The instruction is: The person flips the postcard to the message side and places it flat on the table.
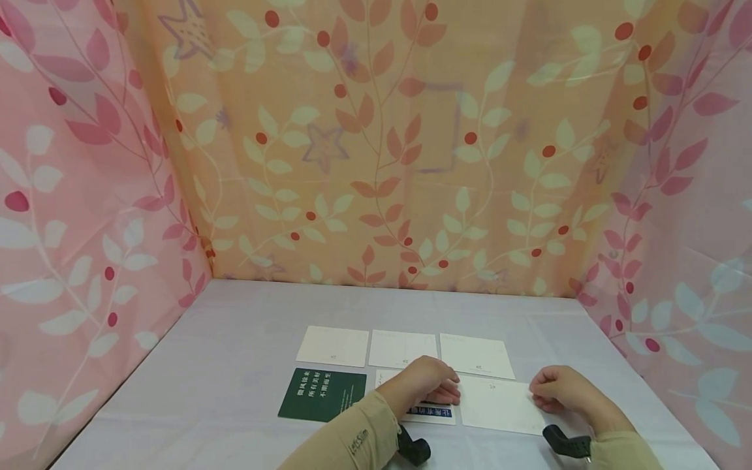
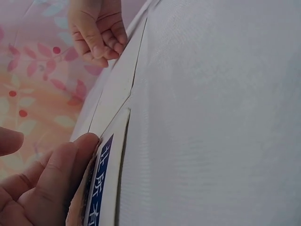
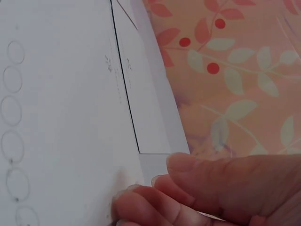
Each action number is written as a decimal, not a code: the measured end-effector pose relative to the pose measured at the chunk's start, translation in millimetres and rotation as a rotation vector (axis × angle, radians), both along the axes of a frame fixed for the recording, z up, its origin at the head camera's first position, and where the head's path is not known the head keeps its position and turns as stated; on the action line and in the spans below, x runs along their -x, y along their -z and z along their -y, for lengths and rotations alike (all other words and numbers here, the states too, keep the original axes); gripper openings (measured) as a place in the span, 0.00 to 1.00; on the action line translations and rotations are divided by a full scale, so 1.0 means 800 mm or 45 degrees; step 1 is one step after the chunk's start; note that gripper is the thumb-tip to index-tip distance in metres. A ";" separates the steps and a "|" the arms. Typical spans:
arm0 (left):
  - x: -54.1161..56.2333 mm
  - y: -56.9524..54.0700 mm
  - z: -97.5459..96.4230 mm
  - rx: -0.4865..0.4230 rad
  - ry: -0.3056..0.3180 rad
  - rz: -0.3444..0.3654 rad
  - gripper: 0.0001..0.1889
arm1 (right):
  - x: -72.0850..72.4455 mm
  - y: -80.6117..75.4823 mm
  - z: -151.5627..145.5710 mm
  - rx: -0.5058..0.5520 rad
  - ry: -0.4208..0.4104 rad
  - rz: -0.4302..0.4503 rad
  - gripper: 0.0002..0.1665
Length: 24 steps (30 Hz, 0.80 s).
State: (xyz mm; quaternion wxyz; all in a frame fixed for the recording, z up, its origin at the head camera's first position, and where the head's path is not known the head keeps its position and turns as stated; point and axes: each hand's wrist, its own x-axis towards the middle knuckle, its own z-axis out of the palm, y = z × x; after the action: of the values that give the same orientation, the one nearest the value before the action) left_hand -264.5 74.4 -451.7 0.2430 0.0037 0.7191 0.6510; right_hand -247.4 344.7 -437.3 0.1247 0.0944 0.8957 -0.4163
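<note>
Six cards lie in two rows on the white table, and both hands are at the front row. My left hand (image 1: 420, 382) rests over the middle card (image 1: 443, 421), which carries a blue strip of white characters and is partly hidden under the hand. In the left wrist view its fingertips touch the card beside the strip (image 2: 101, 176), with the thumb apart from them. At the right edge of a blank-looking white card (image 1: 499, 405) is my right hand (image 1: 558, 390), its fingers loosely bent. The right wrist view shows fingertips against that card and circles printed along one side (image 3: 11, 110).
Behind stand out three white cards in a row: left (image 1: 333, 346), middle (image 1: 402, 347) and right (image 1: 476, 356). A dark green card (image 1: 320, 393) with white characters lies front left, near the left sleeve. Leaf-patterned curtains (image 1: 376, 143) enclose the table's back and sides.
</note>
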 end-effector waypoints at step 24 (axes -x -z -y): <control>0.017 -0.014 0.054 0.063 -0.086 0.016 0.11 | 0.029 -0.011 0.078 0.135 -0.129 -0.156 0.07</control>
State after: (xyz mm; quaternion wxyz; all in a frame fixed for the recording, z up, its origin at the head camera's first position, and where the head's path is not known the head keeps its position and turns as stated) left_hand -278.0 31.4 -440.2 0.2254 -0.0307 0.7331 0.6410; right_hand -270.5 282.0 -428.2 0.0955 0.0166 0.8820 -0.4612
